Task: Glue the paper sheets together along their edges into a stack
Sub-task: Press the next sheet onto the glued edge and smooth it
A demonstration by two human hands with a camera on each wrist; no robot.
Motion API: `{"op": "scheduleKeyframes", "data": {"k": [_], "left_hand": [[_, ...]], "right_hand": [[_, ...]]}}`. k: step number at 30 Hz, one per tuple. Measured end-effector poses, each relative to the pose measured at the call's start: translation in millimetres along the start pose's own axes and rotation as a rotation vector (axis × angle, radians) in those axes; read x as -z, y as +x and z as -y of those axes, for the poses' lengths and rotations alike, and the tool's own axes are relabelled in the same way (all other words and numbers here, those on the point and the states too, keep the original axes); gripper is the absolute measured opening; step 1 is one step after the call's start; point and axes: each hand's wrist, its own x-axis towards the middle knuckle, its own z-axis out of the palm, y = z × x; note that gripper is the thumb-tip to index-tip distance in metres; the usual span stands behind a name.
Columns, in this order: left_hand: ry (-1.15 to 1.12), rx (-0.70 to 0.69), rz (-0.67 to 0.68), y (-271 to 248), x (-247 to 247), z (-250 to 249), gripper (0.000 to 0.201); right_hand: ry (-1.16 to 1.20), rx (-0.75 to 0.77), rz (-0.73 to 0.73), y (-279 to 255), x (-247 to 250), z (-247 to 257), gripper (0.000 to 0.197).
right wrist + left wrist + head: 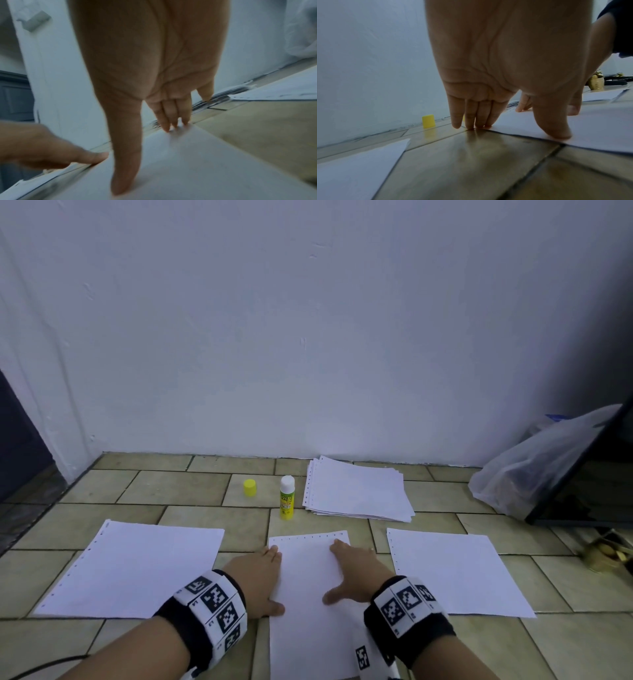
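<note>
A white punched sheet (305, 594) lies on the tiled floor in front of me. My left hand (260, 577) lies flat along its left edge, fingers straight, thumb on the paper (599, 128). My right hand (352, 570) presses flat on its right part, fingertips (171, 124) near the far corner. Single sheets lie to the left (137, 570) and right (455, 570). A loose pile of sheets (359, 491) sits by the wall. An uncapped yellow glue stick (287, 497) stands beside it, its yellow cap (250, 487) apart to the left.
A white wall (308, 337) rises close behind the papers. A translucent plastic bag (534, 470) and a dark slanted panel (582, 467) stand at the right. Small golden objects (606, 553) lie on the floor there. A dark doorway (20, 440) is at the left.
</note>
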Motion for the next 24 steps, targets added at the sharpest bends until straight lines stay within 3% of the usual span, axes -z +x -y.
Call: {"op": "scheduleKeyframes", "data": {"k": [3, 7, 9, 11, 14, 17, 21, 24], "left_hand": [[0.044, 0.040, -0.051, -3.4, 8.4, 2.2, 0.071], [0.105, 0.040, -0.089, -2.7, 18.5, 11.3, 0.039], [0.066, -0.002, -0.090, 2.0, 12.9, 18.5, 0.042], [0.011, -0.053, -0.039, 4.8, 1.9, 23.8, 0.064], [0.042, -0.024, 0.057, 6.8, -12.2, 28.2, 0.073], [0.029, 0.035, 0.128, 9.0, -16.7, 33.3, 0.075], [0.000, 0.052, 0.154, 8.3, -15.9, 32.4, 0.072], [-0.015, 0.061, 0.138, 9.3, -20.2, 31.1, 0.071]], "right_hand": [[-0.163, -0.019, -0.109, -2.8, -0.1, 10.3, 0.072], [-0.155, 0.104, -0.058, -4.8, -4.8, 25.8, 0.048], [-0.125, 0.184, -0.033, -3.3, -4.5, 31.6, 0.055], [-0.092, 0.233, -0.013, -2.5, -3.3, 34.2, 0.063], [-0.046, 0.223, 0.021, -3.2, -1.5, 26.6, 0.071], [-0.013, 0.146, 0.025, -3.2, 0.0, 8.7, 0.080], [0.073, -0.024, 0.017, -8.4, 3.2, -22.2, 0.116], [0.110, -0.091, 0.019, -15.5, 2.3, -34.8, 0.129]]}}
